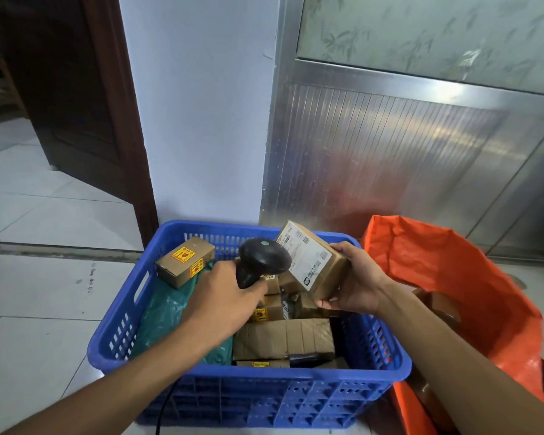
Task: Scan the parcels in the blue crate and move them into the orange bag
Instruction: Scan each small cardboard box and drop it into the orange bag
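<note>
You're mid-scan: left hand [225, 296] grips scanner [263, 260], right hand [357, 282] holds box [311, 260] over crate [248, 376]. Next imo: box into bag [453, 268], right of crate.

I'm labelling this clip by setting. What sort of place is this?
Probably a small parcel-handling spot indoors, not a warehouse: a blue crate of parcels and an orange bag sit on a tiled floor beside a wooden door.

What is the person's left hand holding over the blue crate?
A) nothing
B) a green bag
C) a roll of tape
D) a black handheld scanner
D: the left hand grips a black scanner by its handle, its head beside the labelled parcel in the right hand.
</note>
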The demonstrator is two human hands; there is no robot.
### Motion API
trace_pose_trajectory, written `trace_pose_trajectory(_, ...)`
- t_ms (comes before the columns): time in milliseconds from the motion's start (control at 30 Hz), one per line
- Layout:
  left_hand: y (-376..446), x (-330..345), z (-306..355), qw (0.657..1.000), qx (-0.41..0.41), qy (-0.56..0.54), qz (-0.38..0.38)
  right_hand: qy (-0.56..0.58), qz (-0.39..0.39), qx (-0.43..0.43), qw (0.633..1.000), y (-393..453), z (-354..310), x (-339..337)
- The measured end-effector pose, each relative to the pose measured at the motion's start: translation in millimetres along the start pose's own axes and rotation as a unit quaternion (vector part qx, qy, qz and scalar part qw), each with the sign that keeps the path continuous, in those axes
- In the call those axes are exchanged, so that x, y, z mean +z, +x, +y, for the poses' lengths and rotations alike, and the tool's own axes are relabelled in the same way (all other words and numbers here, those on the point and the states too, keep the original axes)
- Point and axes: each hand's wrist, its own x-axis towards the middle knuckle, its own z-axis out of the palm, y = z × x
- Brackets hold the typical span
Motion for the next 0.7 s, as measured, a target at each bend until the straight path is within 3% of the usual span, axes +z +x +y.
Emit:
trace_pose_trajectory(233, -12, -11, 11, 0.999, -0.004, -0.045, -0.008, 0.067, 0.025, -0.042, 0.997, -33, -2, 15)
trace_pose_trajectory(433, -18, -20, 21, 0.999, 0.018, -0.048, 0.009, 0.117, 0.029, -0.017, 0.993, -53, 8, 24)
trace_pose_trajectory(700, -32, -30, 28, 0.997, 0.026, -0.071, 0.030, 0.103, 0.032, -0.029, 0.994, -58, 7, 37)
